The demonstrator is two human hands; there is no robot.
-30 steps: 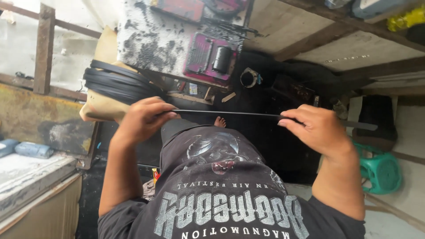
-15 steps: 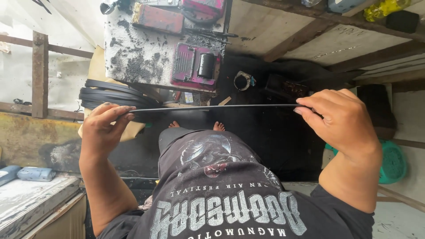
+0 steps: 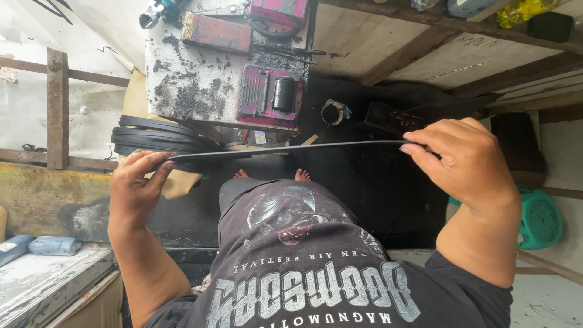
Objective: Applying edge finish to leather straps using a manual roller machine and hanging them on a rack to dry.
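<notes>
Below me lies a dark, grimy workshop floor [image 3: 376,200], with my two bare feet [image 3: 273,175] showing just past the hem of my black printed shirt [image 3: 316,267]. At the far left, two blue-grey blocks [image 3: 36,248] rest on a pale, worn wooden ledge [image 3: 54,279]. Next comes my left hand [image 3: 136,188], fingers closed in a pinch on one end of a single long, thin black rubber strip [image 3: 285,149], thumb underneath and fingertips on top. Just behind that hand sits one stack of black rubber bands [image 3: 161,138], piled flat on a tan board; I cannot count its layers. Further on stands a soot-speckled white worktable [image 3: 188,91] carrying one rusty red slab [image 3: 217,33], one red metal press with a black cylinder [image 3: 270,94], and one pair of dark scissors [image 3: 291,51]. One small metal ring [image 3: 333,112] lies on the floor beside the table. The strip runs nearly level and taut across the middle, held in the air above my feet. My right hand [image 3: 467,167] grips its other end, fingers curled tightly over it. At the far right sits one green plastic basket [image 3: 537,220].
</notes>
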